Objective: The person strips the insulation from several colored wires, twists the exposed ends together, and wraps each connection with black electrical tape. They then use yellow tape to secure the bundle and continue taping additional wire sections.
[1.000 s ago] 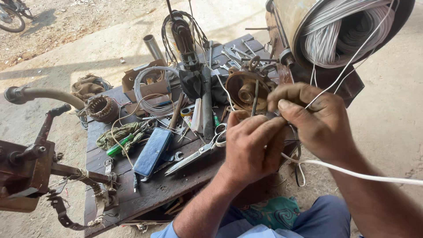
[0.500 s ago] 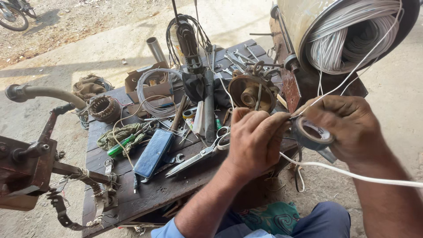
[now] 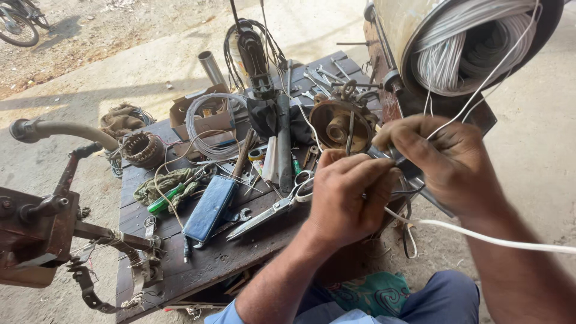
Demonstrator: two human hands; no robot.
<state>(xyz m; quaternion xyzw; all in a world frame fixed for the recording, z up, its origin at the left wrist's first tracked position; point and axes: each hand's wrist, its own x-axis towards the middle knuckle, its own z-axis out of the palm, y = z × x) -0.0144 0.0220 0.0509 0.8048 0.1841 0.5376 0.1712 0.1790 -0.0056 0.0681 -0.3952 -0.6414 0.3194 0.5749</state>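
My left hand [image 3: 348, 201] is closed, with its fingertips pinching a spot on a white wire [image 3: 480, 237] that runs off to the right. Touching it, my right hand [image 3: 447, 162] grips a dark tape roll [image 3: 413, 171], mostly hidden under its fingers, and presses a shiny strip against the wire. Thin white strands rise from the hands to a big coil of white wire [image 3: 474, 54] inside a round drum at the top right. Both hands work at the right edge of a dark wooden table [image 3: 204, 264].
On the table lie scissors [image 3: 270, 213], a blue case [image 3: 210, 207], a green screwdriver [image 3: 165, 201], a loose wire coil [image 3: 207, 126], a rusty round motor housing [image 3: 342, 126] and spanners. A hand-cranked metal machine [image 3: 36, 222] stands at the left. A bicycle wheel [image 3: 18, 24] is far left.
My right hand dropped with the tape roll exposed, then came back up over it towards the left hand. The left hand stayed pinched on the wire.
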